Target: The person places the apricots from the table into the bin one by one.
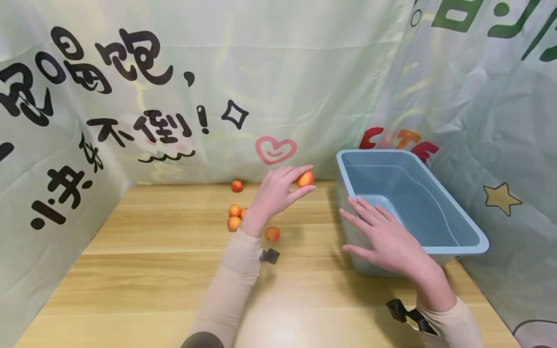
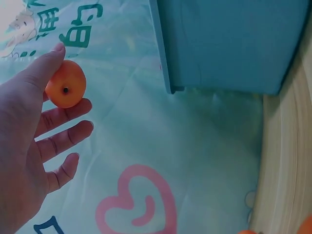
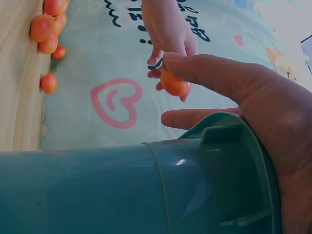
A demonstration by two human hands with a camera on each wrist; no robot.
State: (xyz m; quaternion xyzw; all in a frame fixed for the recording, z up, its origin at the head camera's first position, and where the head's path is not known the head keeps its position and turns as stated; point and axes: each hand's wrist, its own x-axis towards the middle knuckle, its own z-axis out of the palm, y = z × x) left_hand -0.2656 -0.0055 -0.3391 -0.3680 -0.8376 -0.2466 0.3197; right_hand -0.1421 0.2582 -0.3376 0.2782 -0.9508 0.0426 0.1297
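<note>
My left hand (image 1: 278, 191) pinches an orange-red apricot (image 1: 305, 179) between thumb and fingers, raised above the table left of a blue plastic bin (image 1: 461, 222). In the left wrist view the apricot (image 2: 67, 84) shows its small dark stem spot, and the other fingers are spread loosely. With fingers spread and nearly straight, my right hand (image 1: 387, 239) lies at the bin's near left rim. The right wrist view shows its thumb and a finger reaching past the bin's edge (image 3: 222, 122); whether the palm presses on it I cannot tell.
Loose apricots lie on the wooden table (image 1: 152, 270): one (image 1: 237, 186) by the back wall, a small group (image 1: 234, 223) partly hidden by my left wrist, another (image 1: 272, 234) beside it. Printed cloth walls (image 1: 304, 96) enclose the back and sides.
</note>
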